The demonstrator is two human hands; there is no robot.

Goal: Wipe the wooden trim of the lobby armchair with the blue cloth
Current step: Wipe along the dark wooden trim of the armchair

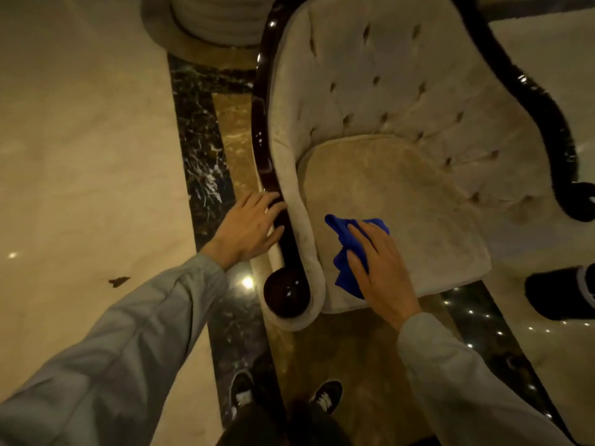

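A beige tufted armchair point(396, 175) fills the upper middle of the head view, edged by glossy dark wooden trim point(259, 123) along its left arm and a second trim rail point(544, 123) on the right. The left rail ends in a round dark knob point(285, 292). My left hand point(249, 228) lies flat on the left arm's trim, fingers spread. My right hand point(381, 268) hovers over the seat cushion's front left and holds the crumpled blue cloth point(349, 249). The cloth is apart from the trim.
Polished marble floor point(90, 156) with a dark veined strip point(199, 149) runs left of the chair. A round column base point(206, 24) stands at the top left. My two dark shoes point(283, 397) are at the bottom. A dark object point(557, 292) sits at the right edge.
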